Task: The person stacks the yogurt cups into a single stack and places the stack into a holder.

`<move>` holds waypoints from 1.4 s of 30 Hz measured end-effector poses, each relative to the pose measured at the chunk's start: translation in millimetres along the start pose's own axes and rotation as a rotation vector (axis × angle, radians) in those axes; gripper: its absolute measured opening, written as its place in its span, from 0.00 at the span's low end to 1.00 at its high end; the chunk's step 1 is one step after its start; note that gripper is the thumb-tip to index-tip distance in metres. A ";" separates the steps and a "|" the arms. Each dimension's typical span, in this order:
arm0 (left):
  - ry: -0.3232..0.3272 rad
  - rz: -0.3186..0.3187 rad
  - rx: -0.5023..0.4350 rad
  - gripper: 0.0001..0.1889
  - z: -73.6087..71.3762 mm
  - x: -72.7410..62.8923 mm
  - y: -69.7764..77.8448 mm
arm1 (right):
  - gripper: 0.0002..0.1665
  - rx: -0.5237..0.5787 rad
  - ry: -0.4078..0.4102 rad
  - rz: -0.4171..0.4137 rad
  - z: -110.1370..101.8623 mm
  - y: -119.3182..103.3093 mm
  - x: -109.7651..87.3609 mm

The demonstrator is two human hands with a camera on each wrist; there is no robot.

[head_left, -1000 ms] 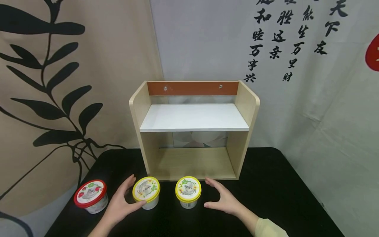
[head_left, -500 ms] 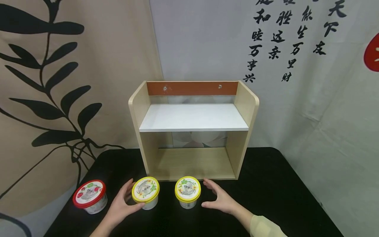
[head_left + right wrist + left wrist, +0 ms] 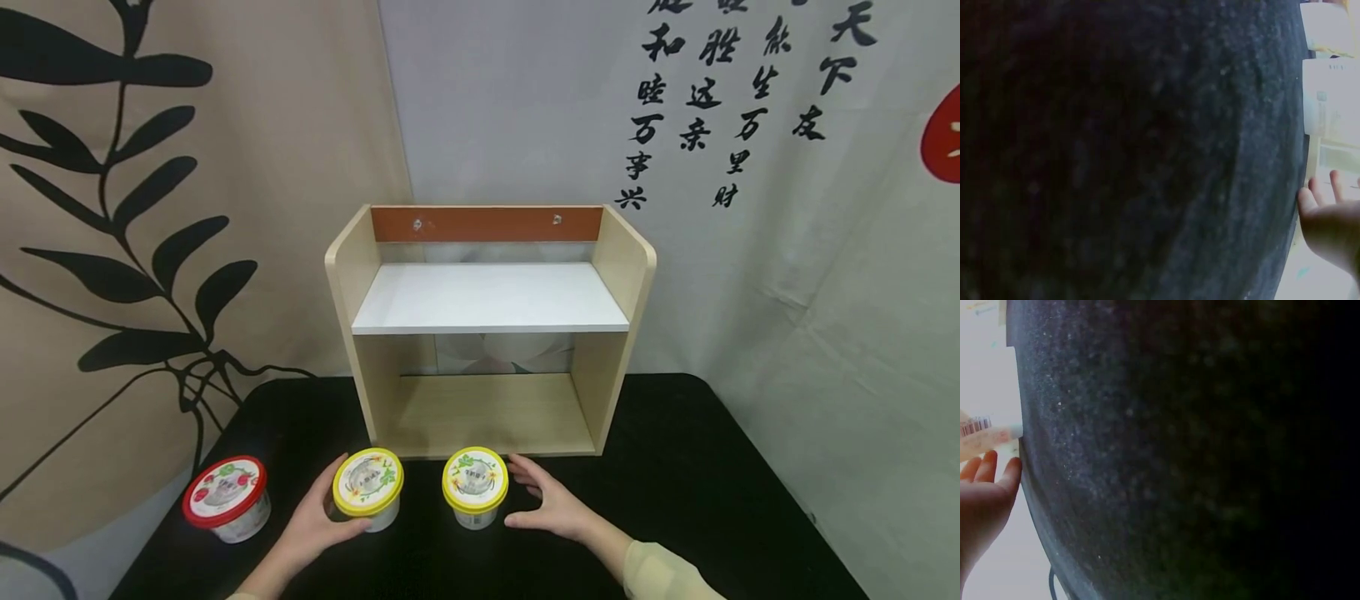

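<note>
fingers and thumb of the left hand (image 3: 309,518) bend in a loose c about the outer side of the left yellow-lidded tub (image 3: 369,483); the thumb crosses in front of its lower wall, though whether the hand touches it or has any hold, i cannot tell. the right yellow-lidded tub (image 3: 476,482) stands just inside the right hand (image 3: 557,510), which is parted wide and holds nothing; its fingertips come right up beside the lid, contact unclear, with the thumb a little apart. a red-lidded tub (image 3: 227,496) stands beyond the left hand, on its outer side.

all three tubs are round and pale-walled, narrowing toward the base, with smooth rimmed lids printed in leafy patterns. the table (image 3: 720,492) is matt black. the shelf unit (image 3: 628,262) has pale wood-grain sides with rounded top corners, a flat white board (image 3: 491,298) and a reddish-brown strip (image 3: 487,223) across the back.

a band of tabletop separates the two yellow-lidded tubs, and the shelf unit's front edge runs close behind them. between bottom panel and white board is a tall bay. right of the right hand, the table stretches to its slanting edge; the red-lidded tub sits near the left one.
</note>
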State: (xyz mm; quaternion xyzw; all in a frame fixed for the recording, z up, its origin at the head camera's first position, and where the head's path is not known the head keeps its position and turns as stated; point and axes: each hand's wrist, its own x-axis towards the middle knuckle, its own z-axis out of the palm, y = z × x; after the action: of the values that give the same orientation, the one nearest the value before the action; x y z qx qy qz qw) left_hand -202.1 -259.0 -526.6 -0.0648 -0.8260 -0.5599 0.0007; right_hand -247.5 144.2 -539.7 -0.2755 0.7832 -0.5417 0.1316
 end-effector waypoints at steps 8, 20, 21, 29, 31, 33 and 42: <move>0.004 -0.007 0.008 0.55 2.2 5.2 -4.8 | 0.54 0.018 -0.026 0.009 7.2 3.4 7.4; -0.020 -0.034 -0.030 0.55 0.2 9.5 -8.7 | 0.54 0.078 -0.057 0.008 12.9 3.4 16.1; -0.020 -0.032 -0.033 0.54 0.2 9.8 -9.5 | 0.54 0.081 -0.059 0.007 13.2 3.1 16.6; -0.010 -0.026 -0.037 0.54 0.6 12.3 -14.1 | 0.55 0.131 -0.075 -0.017 17.2 1.7 22.0; -0.009 -0.020 -0.039 0.53 0.6 12.3 -14.9 | 0.55 0.135 -0.074 -0.016 18.4 0.7 22.5; -0.006 -0.012 -0.040 0.53 0.7 12.0 -15.4 | 0.55 0.135 -0.068 -0.012 19.5 -0.3 23.0; -0.001 0.004 -0.044 0.51 0.6 11.3 -14.4 | 0.54 0.168 -0.043 0.019 23.5 0.6 26.2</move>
State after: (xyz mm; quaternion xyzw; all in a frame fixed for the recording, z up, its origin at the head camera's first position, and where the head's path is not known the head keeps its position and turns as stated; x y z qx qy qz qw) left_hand -214.8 -262.5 -539.4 -0.0667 -0.8135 -0.5778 0.0001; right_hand -257.2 111.0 -546.7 -0.2676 0.7345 -0.5982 0.1761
